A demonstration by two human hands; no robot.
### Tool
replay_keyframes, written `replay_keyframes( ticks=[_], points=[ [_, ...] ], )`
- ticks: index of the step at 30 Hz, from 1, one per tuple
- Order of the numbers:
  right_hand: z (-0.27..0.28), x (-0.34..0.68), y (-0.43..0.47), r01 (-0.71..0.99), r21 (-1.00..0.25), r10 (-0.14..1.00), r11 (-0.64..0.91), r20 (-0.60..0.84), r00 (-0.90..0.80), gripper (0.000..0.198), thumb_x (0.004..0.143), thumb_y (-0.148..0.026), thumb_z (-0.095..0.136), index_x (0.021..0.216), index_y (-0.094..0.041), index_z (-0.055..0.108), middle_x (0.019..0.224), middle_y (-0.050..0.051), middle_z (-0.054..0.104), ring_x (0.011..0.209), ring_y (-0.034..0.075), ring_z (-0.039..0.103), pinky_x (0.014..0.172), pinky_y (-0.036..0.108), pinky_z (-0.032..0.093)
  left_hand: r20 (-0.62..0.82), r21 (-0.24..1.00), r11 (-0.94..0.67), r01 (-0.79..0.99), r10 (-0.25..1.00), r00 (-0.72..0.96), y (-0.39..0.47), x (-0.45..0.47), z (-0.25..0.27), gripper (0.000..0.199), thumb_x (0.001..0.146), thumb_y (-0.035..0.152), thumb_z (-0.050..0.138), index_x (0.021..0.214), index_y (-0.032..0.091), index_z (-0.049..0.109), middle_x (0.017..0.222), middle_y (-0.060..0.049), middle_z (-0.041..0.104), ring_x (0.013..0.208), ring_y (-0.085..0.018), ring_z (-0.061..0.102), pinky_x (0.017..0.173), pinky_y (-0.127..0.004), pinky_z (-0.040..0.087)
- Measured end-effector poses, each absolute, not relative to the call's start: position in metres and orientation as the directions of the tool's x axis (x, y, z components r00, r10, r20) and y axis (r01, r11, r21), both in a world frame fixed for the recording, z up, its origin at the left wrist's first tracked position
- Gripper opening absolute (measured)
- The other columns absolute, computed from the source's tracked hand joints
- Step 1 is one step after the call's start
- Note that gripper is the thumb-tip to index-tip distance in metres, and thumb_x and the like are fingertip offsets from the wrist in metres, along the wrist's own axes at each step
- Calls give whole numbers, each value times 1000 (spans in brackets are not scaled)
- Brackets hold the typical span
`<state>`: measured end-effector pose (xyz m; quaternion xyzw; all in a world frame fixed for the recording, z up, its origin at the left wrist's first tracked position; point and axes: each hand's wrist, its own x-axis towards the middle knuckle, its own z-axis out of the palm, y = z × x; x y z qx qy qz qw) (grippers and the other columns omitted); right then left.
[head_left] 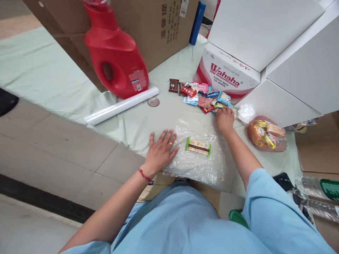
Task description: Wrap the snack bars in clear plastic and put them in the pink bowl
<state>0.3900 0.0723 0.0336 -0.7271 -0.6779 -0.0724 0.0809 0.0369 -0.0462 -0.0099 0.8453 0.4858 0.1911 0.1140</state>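
Note:
My left hand lies flat with fingers spread on the left edge of a sheet of clear plastic film. On this film rests one wrapped snack bar with green ends and a dark band, between my two hands. My right hand reaches to the near right edge of a pile of small snack packets in red, blue, pink and brown. Its fingers are curled down and bunched at the packets; what lies under the fingertips is hidden.
A roll of clear film lies at the left by a red jug and a round metal disc. Behind stand a large cardboard box and a Wahaha carton. At right are crumpled plastic and a pink bowl of snacks.

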Motion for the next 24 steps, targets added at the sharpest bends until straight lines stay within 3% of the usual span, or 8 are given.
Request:
replay_keyframes(
  ticks=[3,6,8,10,13,16,19,24],
  points=[
    [52,395,37,987,-154,928,-53,358,106,27,99,-25,49,99,-17,75,127,20,66,128,37,47,110,57,37,210,391,-498,774,867,452,-46,37,-10,56,107,44,42,160,26,48,168,-13,45,158,-35,39,130,-72,2],
    [61,395,-13,871,-482,880,-95,369,300,28,97,-42,57,94,-20,73,99,12,67,100,28,57,93,47,49,214,407,-498,765,867,450,-46,36,-10,57,107,44,44,161,26,47,168,-13,45,158,-35,38,130,-72,3],
    [58,387,-47,601,-779,884,-179,141,446,34,90,-54,65,88,-21,69,76,2,59,71,19,51,69,35,50,217,413,-498,762,867,449,-46,37,-9,57,107,43,44,161,26,46,168,-13,45,158,-35,39,130,-73,3],
    [51,373,-74,244,-927,881,-286,-154,447,41,78,-60,76,83,-21,66,64,-4,51,56,12,41,52,27,39,215,413,-496,764,868,447,-46,37,-9,57,107,43,44,161,27,47,168,-13,45,158,-35,39,130,-72,4],
    [40,344,-99,-69,-922,855,-381,-379,353,47,65,-57,90,81,-20,67,62,-6,52,51,9,42,46,23,37,213,408,-493,769,870,445,-46,37,-9,56,107,45,43,160,27,47,168,-12,45,158,-34,38,131,-71,5],
    [32,317,-107,-142,-908,843,-394,-419,336,51,61,-57,93,84,-21,67,67,-5,59,52,10,52,50,25,49,215,402,-494,770,869,445,-46,38,-9,56,108,46,42,160,26,48,168,-13,46,158,-35,39,130,-71,5],
    [27,303,-109,-28,-907,852,-421,-406,331,51,65,-62,88,84,-22,63,64,-5,61,49,12,55,49,27,50,222,394,-494,775,869,441,-46,38,-10,56,107,45,43,160,27,48,167,-13,47,157,-34,40,131,-71,5],
    [26,314,-112,425,-804,906,-417,-328,268,36,85,-58,70,77,-25,57,56,-6,57,47,14,52,50,28,42,221,382,-498,779,867,446,-46,37,-9,56,107,45,44,160,28,48,167,-12,47,157,-34,40,131,-70,6]
  ],
)
